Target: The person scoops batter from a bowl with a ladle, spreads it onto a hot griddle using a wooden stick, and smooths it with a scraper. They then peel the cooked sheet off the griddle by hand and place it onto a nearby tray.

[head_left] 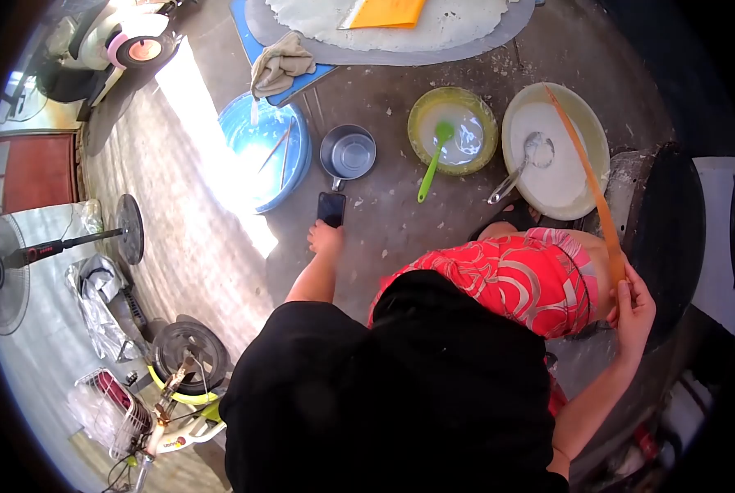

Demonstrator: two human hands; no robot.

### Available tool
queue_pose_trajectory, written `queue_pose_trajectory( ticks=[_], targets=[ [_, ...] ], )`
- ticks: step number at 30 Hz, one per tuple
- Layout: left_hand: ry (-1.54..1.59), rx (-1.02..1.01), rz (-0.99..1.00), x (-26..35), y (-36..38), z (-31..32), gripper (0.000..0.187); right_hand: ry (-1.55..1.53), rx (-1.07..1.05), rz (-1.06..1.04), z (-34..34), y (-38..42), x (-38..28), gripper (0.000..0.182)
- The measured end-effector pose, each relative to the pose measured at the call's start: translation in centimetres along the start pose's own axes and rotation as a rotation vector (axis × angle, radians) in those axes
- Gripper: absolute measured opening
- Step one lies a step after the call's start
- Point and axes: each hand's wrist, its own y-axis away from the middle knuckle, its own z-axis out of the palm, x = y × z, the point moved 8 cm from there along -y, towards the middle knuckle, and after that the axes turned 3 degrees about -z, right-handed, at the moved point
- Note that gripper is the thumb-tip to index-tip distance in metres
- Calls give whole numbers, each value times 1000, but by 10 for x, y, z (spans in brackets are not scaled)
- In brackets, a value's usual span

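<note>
A pale bowl [560, 207] of white liquid sits at two o'clock; a blue basin [303, 152] lies near eleven; the orange strip [591, 177] crosses the bowl's view, its near end pinched in the right hand [633, 308], and could drop in if that pinch loosened; the phone [331, 207], at eleven, is clamped in the left hand [326, 238], where a weak grip could let it fall.

the bare left hand [326, 238] grips, its bare left forearm [313, 278] straight behind the fingers; the bare right hand [634, 312] pinches, its bare right forearm [593, 411] slanting behind the fingertips.
</note>
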Motion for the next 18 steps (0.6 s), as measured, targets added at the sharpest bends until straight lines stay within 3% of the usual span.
queue_pose_trajectory(
  ticks=[12, 18],
  targets=[
    [-80, 27, 77, 21, -10, 2, 65, 58, 59, -12, 1, 0, 1, 32],
    [-171, 170, 68, 25, -13, 3, 58, 66, 60, 8, 3, 2, 0, 32]
  ],
)
